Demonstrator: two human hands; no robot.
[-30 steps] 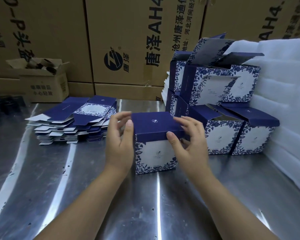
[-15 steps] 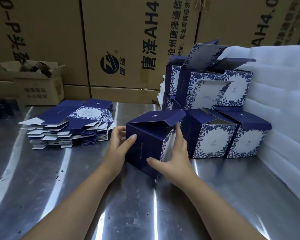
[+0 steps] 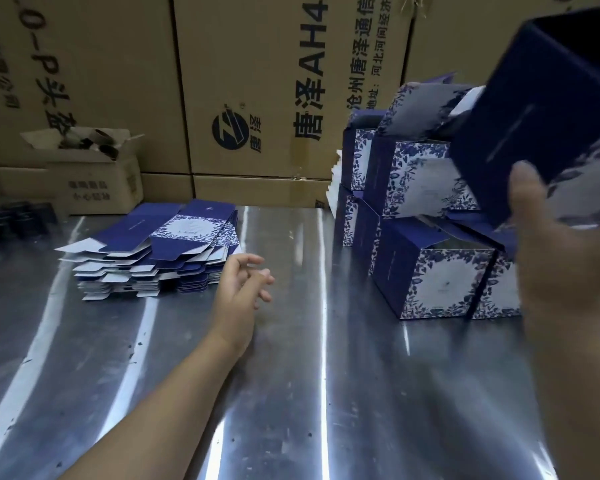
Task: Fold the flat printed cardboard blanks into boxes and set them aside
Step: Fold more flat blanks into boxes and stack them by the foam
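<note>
My right hand (image 3: 565,268) grips a folded navy box with a blue floral print (image 3: 548,112), raised and tilted at the upper right, above the pile of folded boxes (image 3: 426,282). That pile stands two layers high at the right of the steel table (image 3: 291,375). My left hand (image 3: 243,289) hovers over the table with relaxed fingers and holds nothing, just right of the stack of flat printed blanks (image 3: 160,251).
Large brown shipping cartons (image 3: 257,81) form a wall behind the table. A small opened carton (image 3: 90,171) with dark items sits at the back left. Dark objects (image 3: 14,220) lie at the far left edge.
The box has gone from the table between both hands up to the upper right in my right hand alone. My left hand let go and drew back toward the flat blanks.
</note>
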